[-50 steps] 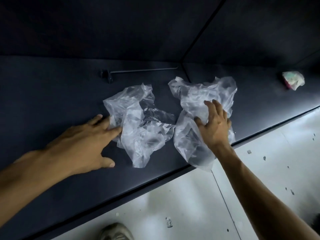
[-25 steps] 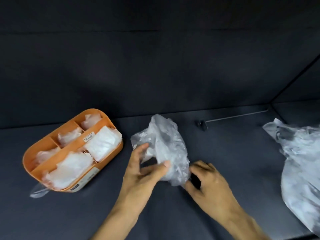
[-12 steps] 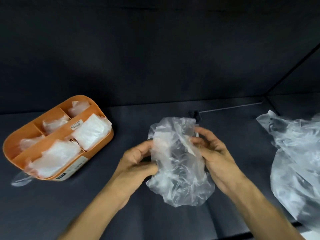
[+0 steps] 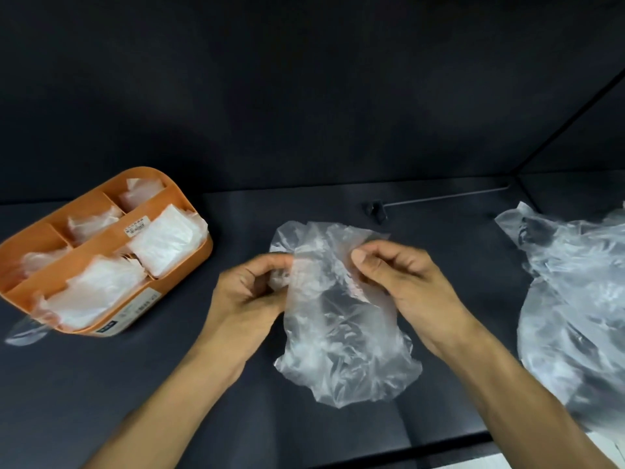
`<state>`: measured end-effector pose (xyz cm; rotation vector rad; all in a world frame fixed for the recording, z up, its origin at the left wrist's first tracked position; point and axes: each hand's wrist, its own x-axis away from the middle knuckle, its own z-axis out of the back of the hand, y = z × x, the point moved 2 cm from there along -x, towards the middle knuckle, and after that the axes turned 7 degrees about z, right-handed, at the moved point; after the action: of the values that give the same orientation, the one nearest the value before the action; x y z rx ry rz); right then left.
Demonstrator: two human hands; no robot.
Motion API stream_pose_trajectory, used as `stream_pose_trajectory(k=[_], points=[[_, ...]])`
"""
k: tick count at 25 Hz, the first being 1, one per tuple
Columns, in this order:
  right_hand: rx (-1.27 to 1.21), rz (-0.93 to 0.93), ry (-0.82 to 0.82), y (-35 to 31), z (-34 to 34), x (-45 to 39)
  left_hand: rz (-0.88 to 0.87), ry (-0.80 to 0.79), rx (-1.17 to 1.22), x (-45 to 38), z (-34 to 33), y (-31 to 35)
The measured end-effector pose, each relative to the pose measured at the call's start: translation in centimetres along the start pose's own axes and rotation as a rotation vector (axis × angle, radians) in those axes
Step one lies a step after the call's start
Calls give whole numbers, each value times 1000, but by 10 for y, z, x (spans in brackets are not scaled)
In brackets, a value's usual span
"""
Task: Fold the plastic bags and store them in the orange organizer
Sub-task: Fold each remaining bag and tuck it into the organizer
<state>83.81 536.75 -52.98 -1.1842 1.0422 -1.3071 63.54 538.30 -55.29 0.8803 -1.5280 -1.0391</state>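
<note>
**Crumpled bag held up between both hands**

A clear plastic bag (image 4: pixel 341 333) hangs over the middle of the dark table (image 4: pixel 456 265). The left hand (image 4: pixel 248 292) pinches its upper left edge; the right hand (image 4: pixel 402 282) nips the top between thumb and curled fingers. The orange organizer (image 4: pixel 184 258) sits to the left, its compartments stuffed with folded bags (image 4: pixel 165 240). Another loose bag (image 4: pixel 575 299) lies right.
</note>
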Motion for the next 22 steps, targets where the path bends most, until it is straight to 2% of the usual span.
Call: stream_pose_trajectory(k=[2,3,5,7,9,11,13,15,16,19,21,22], points=[[33,-68,77,9,6,1,-22,64,4,0,6,3],[-31,-87,95,12,10,4,-34,69,-23,1,8,5],[-165,-51,35,10,14,8,-67,52,-73,2,7,8],[-175,10,-51,-1,7,9,-84,19,-117,1,4,8],[-189,30,-52,-15,-3,6,-70,-34,-158,1,1,10],[-338,-16,67,-20,-2,1,-73,-30,-153,2,1,11],[-518,-158,214,-13,13,0,-67,37,-8,2,7,14],[-571,-260,297,-2,30,1,-25,96,180,-2,15,14],[-585,-300,322,4,35,2,-23,127,200,-2,18,15],[-624,-314,350,12,37,4,-168,247,-92,12,20,21],[-661,-252,313,9,34,6,-273,231,-299,28,9,29],[-675,-221,282,4,30,8,-259,188,-346,32,3,30]])
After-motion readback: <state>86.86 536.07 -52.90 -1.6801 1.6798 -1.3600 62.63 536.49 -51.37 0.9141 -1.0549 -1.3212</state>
